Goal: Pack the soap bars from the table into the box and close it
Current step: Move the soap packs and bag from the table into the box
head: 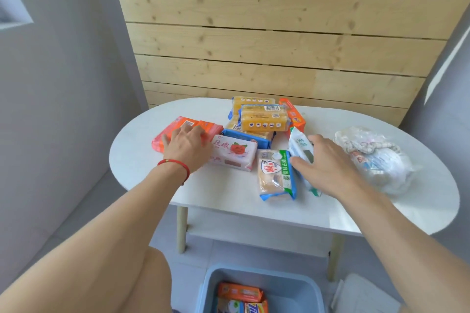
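Note:
Several wrapped soap bars lie on the white oval table (pixel 229 195). My left hand (pixel 187 147) rests palm down on an orange soap pack (pixel 175 129) at the left, fingers curled over it. My right hand (pixel 323 162) grips a white-and-blue soap pack (pixel 300 147), tilted up on its edge. Between the hands lie a pink rose-print bar (pixel 232 152) and a beige bar in a green-blue wrapper (pixel 276 175). Yellow packs (pixel 264 117) are stacked at the back. A blue box (pixel 259 287) stands open on the floor below, with several soaps inside.
A crumpled clear plastic bag (pixel 373 157) with items lies at the table's right end. A white lid-like panel (pixel 366 295) rests on the floor right of the box. A wooden slat wall stands behind the table. My knee is at the lower left.

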### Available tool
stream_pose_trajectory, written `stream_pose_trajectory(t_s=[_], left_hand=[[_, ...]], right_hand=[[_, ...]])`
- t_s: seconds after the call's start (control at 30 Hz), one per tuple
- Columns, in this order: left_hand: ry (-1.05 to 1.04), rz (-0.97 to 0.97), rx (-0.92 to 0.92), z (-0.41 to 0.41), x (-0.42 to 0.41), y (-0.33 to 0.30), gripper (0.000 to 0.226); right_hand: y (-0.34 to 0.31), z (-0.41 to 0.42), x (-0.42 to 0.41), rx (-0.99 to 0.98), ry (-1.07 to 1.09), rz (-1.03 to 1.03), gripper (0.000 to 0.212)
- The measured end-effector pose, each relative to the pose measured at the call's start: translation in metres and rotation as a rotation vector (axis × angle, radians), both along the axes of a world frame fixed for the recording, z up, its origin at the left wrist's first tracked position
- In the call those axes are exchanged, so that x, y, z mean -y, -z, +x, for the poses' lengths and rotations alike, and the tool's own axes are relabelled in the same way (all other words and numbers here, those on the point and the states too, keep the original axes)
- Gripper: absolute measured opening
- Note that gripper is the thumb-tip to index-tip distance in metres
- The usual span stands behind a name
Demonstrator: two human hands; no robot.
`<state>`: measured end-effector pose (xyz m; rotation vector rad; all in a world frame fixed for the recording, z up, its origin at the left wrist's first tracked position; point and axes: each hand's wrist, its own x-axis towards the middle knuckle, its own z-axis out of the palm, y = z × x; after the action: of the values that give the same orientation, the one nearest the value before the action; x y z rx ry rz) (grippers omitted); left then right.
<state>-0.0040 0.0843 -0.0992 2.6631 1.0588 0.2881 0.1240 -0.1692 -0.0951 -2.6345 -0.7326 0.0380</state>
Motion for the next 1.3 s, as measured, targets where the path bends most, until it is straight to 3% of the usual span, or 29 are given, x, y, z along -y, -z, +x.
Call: stream_pose_trajectory(t_s=[0.1, 0.17, 0.27, 0.33, 0.4, 0.5, 0.67, 0.8, 0.9, 0.97, 1.1, 1.2, 1.3], left_hand=[[0.053, -0.017, -0.009, -0.002, -0.001, 0.002, 0.033], [0.042, 0.003, -0.035, -0.003, 0.002, -0.002, 0.032], [0.036, 0.044, -0.062, -0.009, 0.012, -0.002, 0.032], [0.038, 0.041, -0.056, -0.015, 0.017, 0.0, 0.033], [0.042, 0.024, -0.053, -0.02, 0.017, 0.001, 0.035], [0.043, -0.073, -0.052, -0.029, 0.017, 0.001, 0.039], [0.101, -0.132, -0.038, -0.034, 0.019, -0.006, 0.046], [0.013, -0.11, -0.031, -0.037, 0.024, -0.006, 0.056], [0.117, 0.024, 0.164, -0.024, 0.032, -0.011, 0.046], [0.273, -0.002, 0.256, -0.001, 0.037, -0.019, 0.04], [0.494, 0.003, 0.035, 0.054, 0.036, -0.025, 0.053], [0.553, -0.093, -0.192, 0.084, 0.023, -0.026, 0.067], [0.579, 0.105, -0.438, 0.106, 0.014, -0.033, 0.077]], right_hand=[[-0.011, 0.003, -0.014, 0.293, -0.066, 0.034, 0.044], [-0.019, 0.009, -0.038, 0.396, -0.224, 0.031, 0.046], [-0.025, 0.024, -0.084, 0.274, -0.386, -0.159, 0.066], [-0.024, 0.035, -0.108, 0.166, -0.356, -0.279, 0.086], [-0.021, 0.044, -0.121, 0.187, -0.286, -0.349, 0.1], [-0.018, 0.044, -0.127, 0.3, -0.216, -0.38, 0.1], [-0.018, 0.025, -0.118, 0.328, -0.143, -0.237, 0.086], [-0.043, 0.01, -0.095, 0.339, -0.077, -0.067, 0.089], [-0.066, 0.006, -0.069, 0.202, -0.037, 0.031, 0.095], [-0.073, 0.003, -0.05, 0.098, 0.006, 0.133, 0.096], [-0.061, -0.003, -0.008, 0.011, 0.01, 0.369, 0.087], [-0.047, -0.004, 0.014, 0.048, -0.026, 0.386, 0.074], [-0.041, 0.0, 0.026, 0.031, -0.016, 0.396, 0.066]])
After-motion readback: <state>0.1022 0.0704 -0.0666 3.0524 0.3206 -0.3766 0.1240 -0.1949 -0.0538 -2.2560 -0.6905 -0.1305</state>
